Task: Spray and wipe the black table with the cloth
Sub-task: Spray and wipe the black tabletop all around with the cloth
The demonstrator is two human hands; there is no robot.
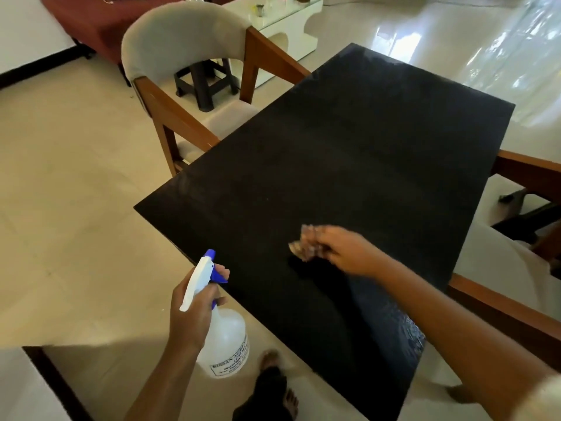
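Observation:
The black table [349, 165] fills the middle of the head view, its near corner at the bottom. My right hand [343, 250] presses a crumpled brownish cloth [306, 243] on the table's near part; both are motion-blurred. Off the table's left edge, my left hand [194, 311] grips the neck of a translucent spray bottle [223, 341] with a white and blue trigger head, one finger on the trigger, nozzle aimed toward the table.
A grey-cushioned wooden chair [188, 50] stands at the table's left side, with a dark stool [206, 80] behind it. Another wooden chair [522, 183] is on the right. A white low table [285, 22] stands at the back. My feet [273, 387] show below.

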